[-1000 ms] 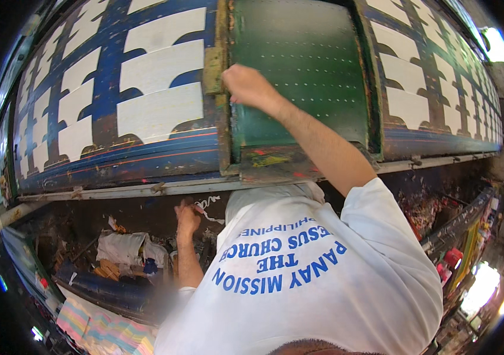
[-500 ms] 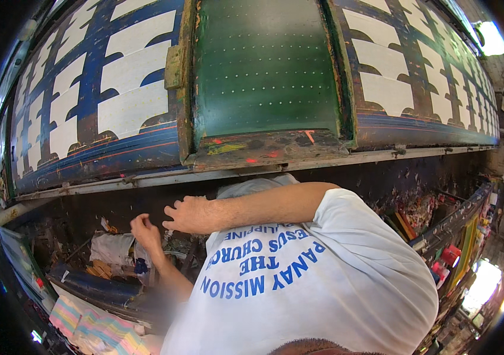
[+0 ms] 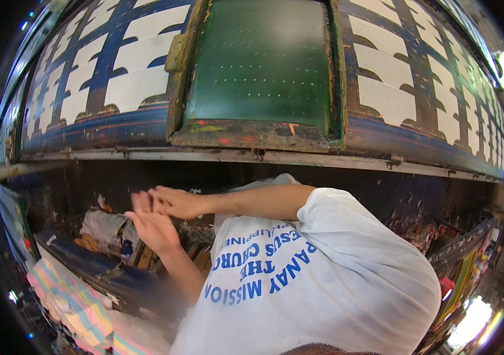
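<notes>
Out to the left of my white shirt (image 3: 323, 260), both hands meet low beside the long table. My right forearm crosses my chest, and my right hand (image 3: 178, 202) lies palm down with its fingers stretched out. Just below it, my left hand (image 3: 156, 231) is turned palm up, thumb apart, its upper fingers overlapped by the right hand's fingertips and blurred. I see nothing held in either hand. Ahead on the table rests a screen-printing frame (image 3: 252, 137) of worn, paint-marked wood, with a green mesh (image 3: 258, 89) crossed by rows of pale dots.
White cut-out sheets (image 3: 139, 83) lie in rows on the dark blue table on both sides of the frame. A metal rail (image 3: 204, 155) runs along its near edge. Below left are a crumpled pale cloth (image 3: 101, 228) and a pastel striped cloth (image 3: 74, 296). Scraps (image 3: 411, 234) pile up at right.
My hands have come together from slightly apart, and their fingers have straightened. The view has shifted a little, so the frame and table sit differently in it.
</notes>
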Motion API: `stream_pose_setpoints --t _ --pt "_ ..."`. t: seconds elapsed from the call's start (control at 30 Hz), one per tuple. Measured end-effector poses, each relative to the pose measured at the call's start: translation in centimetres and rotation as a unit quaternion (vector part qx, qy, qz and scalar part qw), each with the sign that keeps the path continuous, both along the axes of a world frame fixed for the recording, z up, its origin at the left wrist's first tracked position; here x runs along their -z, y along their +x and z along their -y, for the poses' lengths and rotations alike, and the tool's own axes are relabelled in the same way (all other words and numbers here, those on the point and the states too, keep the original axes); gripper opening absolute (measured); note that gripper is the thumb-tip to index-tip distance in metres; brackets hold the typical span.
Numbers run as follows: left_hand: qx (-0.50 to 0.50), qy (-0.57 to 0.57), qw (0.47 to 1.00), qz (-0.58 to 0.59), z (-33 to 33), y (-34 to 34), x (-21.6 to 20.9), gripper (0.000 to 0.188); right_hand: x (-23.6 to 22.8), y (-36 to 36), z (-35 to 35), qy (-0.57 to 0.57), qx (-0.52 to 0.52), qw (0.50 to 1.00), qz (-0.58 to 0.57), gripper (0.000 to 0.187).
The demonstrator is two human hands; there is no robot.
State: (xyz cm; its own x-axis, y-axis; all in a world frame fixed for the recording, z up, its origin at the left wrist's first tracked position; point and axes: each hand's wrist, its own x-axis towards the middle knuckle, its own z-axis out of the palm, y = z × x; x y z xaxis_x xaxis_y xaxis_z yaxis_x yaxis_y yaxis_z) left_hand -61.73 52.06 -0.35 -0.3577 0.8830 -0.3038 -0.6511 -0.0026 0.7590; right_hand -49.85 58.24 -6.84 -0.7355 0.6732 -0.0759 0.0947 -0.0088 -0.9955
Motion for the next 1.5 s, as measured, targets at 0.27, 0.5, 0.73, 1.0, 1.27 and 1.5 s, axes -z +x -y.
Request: stream_pose_setpoints --t 0.27,0.5,0.73,1.0,1.27,1.5 --pt "0.098 -0.125 0.888 -0.431 5.2 11.4 7.1 0.072 -7.8 3.4 -1.6 -0.019 0.068 0.991 -0.117 0.082" --pt "0.038 0.016 0.999 0.025 1.1 7.6 -5.4 0.073 -5.1 9.2 4.0 0.285 0.034 0.956 -0.062 0.077" --pt "0.227 0.226 0.578 -0.750 -2.6 13.7 -5.4 0.077 -10.3 14.0 0.4 -0.484 0.097 0.826 -0.273 0.104" --pt "0.405 0.285 0.466 -0.733 -20.7 14.0 0.4 0.075 -14.6 34.1 -1.7 -0.086 0.397 0.889 -0.212 0.038" --pt "0.373 0.213 0.347 -0.833 -40.8 20.5 12.2 0.089 -10.5 36.1 -2.1 -0.101 0.492 0.859 0.101 0.030" --pt "0.308 0.139 0.403 -0.851 -55.3 28.9 14.1 0.095 -1.5 37.7 -14.3 0.234 0.380 0.787 0.427 0.053"
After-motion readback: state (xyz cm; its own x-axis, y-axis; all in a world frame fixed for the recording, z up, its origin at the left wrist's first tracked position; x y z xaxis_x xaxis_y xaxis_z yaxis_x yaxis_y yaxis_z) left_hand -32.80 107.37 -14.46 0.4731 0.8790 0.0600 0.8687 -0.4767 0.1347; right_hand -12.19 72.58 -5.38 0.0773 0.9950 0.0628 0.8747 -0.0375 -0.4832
